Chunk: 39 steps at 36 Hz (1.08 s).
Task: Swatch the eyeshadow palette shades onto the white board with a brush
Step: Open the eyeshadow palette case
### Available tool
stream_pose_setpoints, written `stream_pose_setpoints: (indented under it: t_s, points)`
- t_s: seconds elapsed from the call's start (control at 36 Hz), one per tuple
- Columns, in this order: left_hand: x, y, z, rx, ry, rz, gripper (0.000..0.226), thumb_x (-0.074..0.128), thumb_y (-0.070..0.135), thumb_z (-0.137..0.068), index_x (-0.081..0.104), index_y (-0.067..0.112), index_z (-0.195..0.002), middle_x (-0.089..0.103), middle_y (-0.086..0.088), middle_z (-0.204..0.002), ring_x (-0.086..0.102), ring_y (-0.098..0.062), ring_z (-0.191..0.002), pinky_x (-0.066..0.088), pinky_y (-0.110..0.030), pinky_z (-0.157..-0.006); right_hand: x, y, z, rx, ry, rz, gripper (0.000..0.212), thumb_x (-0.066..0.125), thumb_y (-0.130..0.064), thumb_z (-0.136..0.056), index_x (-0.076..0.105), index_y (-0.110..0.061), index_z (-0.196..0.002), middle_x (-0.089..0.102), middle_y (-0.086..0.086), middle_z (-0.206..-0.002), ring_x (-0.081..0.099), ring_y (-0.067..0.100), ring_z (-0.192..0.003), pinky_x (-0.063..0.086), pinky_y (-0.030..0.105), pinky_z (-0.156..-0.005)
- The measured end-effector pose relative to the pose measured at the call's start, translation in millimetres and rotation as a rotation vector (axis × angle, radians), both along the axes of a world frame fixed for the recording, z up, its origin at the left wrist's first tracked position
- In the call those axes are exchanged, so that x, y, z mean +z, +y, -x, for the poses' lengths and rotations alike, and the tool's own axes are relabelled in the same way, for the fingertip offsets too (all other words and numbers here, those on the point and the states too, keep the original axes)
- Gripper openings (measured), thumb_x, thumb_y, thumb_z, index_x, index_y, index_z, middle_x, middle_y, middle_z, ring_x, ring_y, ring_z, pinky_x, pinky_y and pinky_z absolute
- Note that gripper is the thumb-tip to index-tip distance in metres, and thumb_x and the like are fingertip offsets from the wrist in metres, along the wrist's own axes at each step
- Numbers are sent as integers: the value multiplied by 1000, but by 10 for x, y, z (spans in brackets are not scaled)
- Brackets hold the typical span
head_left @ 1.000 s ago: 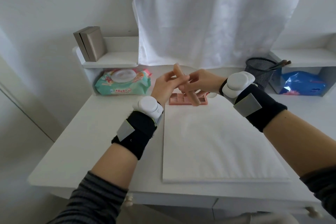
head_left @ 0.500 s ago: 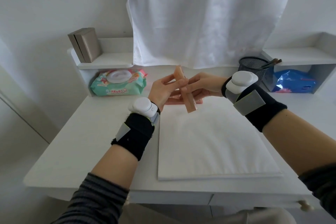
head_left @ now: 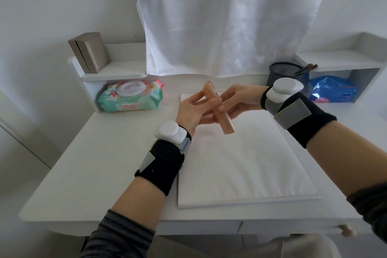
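A slim pink eyeshadow palette point(head_left: 222, 120) is held edge-on in the air over the far end of the white board point(head_left: 240, 165). My left hand point(head_left: 191, 110) holds it from the left, with the thumb above and the fingers beneath. My right hand point(head_left: 237, 98) pinches it from the right near its middle. The shades are hidden at this angle. Brush handles point(head_left: 307, 68) stick out of a black mesh cup point(head_left: 285, 72) at the back right, behind my right wrist.
A pack of wet wipes point(head_left: 129, 97) lies at the back left under a shelf holding a beige box point(head_left: 89, 52). A blue packet point(head_left: 333, 89) sits in the right cubby. A white cloth point(head_left: 226, 19) hangs behind. A drawer knob point(head_left: 346, 232) is at the front right.
The palette has been lifted off the desk and brought toward me, from behind the board to above its far end. Both hands stayed on it.
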State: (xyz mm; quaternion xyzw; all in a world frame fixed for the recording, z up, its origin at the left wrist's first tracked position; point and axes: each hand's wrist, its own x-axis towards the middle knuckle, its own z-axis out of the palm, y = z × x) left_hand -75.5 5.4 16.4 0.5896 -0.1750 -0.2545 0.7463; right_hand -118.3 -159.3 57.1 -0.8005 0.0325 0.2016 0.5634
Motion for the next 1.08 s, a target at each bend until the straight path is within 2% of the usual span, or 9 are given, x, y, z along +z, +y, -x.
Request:
stream_pose_setpoints:
  t_s: [0.33, 0.47, 0.58, 0.67, 0.78, 0.83, 0.92, 1.0, 1.08]
  points:
    - [-107, 35, -28, -34, 4, -5, 61, 73, 9, -77, 48, 16, -132, 72, -4, -100, 71, -25, -87, 58, -41, -74, -92, -53, -50, 28, 74, -101, 47, 62, -9, -73, 56, 9, -116, 66, 22, -106, 67, 28, -95, 55, 30, -80]
    - [-111, 70, -92, -97, 34, 15, 70, 79, 14, -67, 49, 14, -131, 70, -8, -108, 69, -31, -93, 56, -45, -82, -65, -74, -81, 32, 118, -121, 42, 60, -12, -73, 58, 4, -112, 66, 19, -104, 67, 28, -92, 53, 35, -89]
    - [-133, 77, -149, -120, 82, 98, 63, 75, 0, -70, 49, 11, -126, 64, -15, -117, 68, -29, -86, 58, -39, -73, 57, -144, -73, 26, 77, -49, 34, 60, -7, -81, 59, -4, -115, 69, 12, -103, 69, 22, -89, 56, 27, -74]
    - [-150, 62, -167, -101, 64, 82, 60, 64, -14, -75, 46, 15, -124, 64, -9, -102, 67, -23, -82, 59, -38, -76, 184, -270, -80, -47, 39, 51, 22, 52, -7, -91, 62, -9, -111, 67, 17, -111, 68, 26, -95, 57, 30, -76]
    - [-143, -3, -193, -70, -194, -112, 65, 73, -12, -68, 48, 18, -119, 67, -4, -81, 66, -13, -73, 56, -33, -82, 345, -420, -73, -77, 51, 177, 23, 49, -10, -94, 61, -5, -113, 67, 18, -110, 66, 30, -99, 55, 35, -79]
    - [-116, -90, -203, -66, -335, -209, 73, 82, -2, -63, 45, 19, -122, 67, 3, -90, 66, -8, -79, 54, -27, -81, 417, -477, -63, -84, 38, 248, 20, 49, -10, -94, 62, -8, -109, 67, 15, -109, 65, 29, -100, 54, 35, -82]
    - [-61, -219, -199, -46, -528, -331, 86, 89, 22, -54, 42, 28, -126, 58, 12, -110, 55, -7, -105, 45, -24, -91, 497, -528, -63, -87, 20, 376, 17, 48, -10, -95, 63, -13, -104, 68, 10, -107, 66, 25, -100, 53, 33, -85]
    - [-1, -329, -202, -16, -714, -401, 84, 87, 20, -60, 42, 21, -132, 48, 7, -120, 44, -11, -114, 36, -7, -85, 556, -579, -51, -122, 0, 544, 18, 45, -15, -98, 62, -18, -97, 70, 4, -101, 66, 16, -94, 51, 28, -84]
    - [29, -423, -239, 27, -932, -544, 84, 85, 31, -62, 41, 21, -133, 45, 2, -132, 36, -19, -124, 30, -25, -101, 574, -618, -53, -110, 15, 717, 16, 46, -14, -97, 61, -19, -96, 68, -3, -94, 62, 10, -86, 47, 27, -87]
